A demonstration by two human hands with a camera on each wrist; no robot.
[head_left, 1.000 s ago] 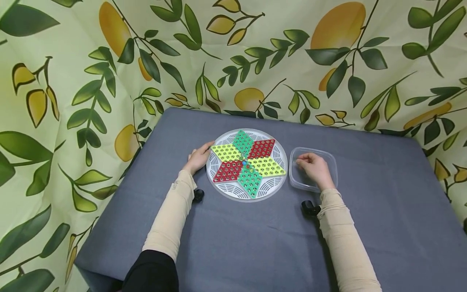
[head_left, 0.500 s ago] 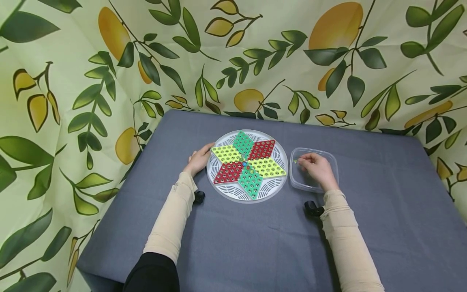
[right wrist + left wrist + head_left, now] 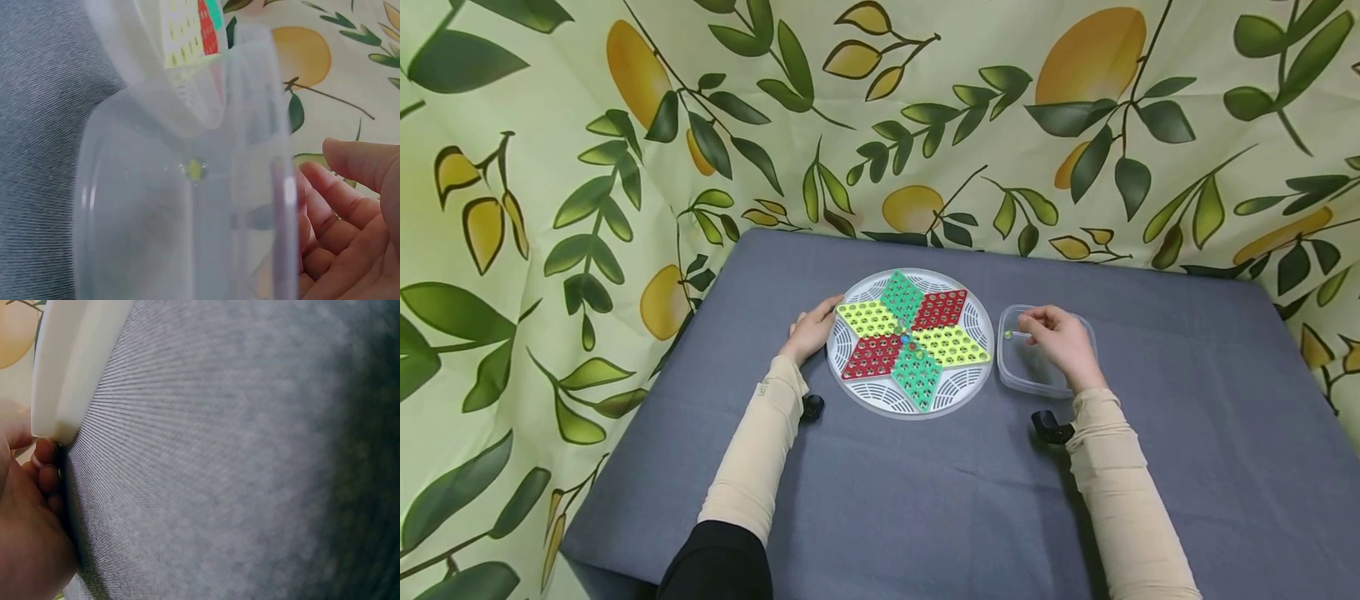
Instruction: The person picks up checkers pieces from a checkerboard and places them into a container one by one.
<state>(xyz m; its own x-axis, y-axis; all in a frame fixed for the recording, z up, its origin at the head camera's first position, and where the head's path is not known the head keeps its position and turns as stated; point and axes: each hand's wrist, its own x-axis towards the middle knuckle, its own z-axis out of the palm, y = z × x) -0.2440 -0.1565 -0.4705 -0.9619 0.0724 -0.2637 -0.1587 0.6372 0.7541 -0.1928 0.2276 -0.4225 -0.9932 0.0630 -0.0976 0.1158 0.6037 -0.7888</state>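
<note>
My left hand (image 3: 810, 332) grips the left rim of a round white Chinese checkers board (image 3: 874, 393); in the left wrist view its fingers tuck under the white edge (image 3: 75, 369). Several small marbles (image 3: 906, 339) sit around the centre of the coloured star. To the right, my right hand (image 3: 1063, 346) hovers over a clear plastic container (image 3: 1033, 387). The right wrist view shows its thumb and index fingertip apart, with nothing between them. One marble with a yellow core (image 3: 195, 169) lies inside the container, just left of the fingertips in the head view.
Board and container stand side by side on a table with a grey-blue cloth (image 3: 925, 500). Behind the table hangs a curtain (image 3: 820, 158) printed with leaves and fruit. A black wrist camera (image 3: 1051, 428) juts out below the right hand.
My right hand has let go of the yellow marble, now visible in the container, and has risen slightly and shifted right. The left hand keeps its hold on the board.
</note>
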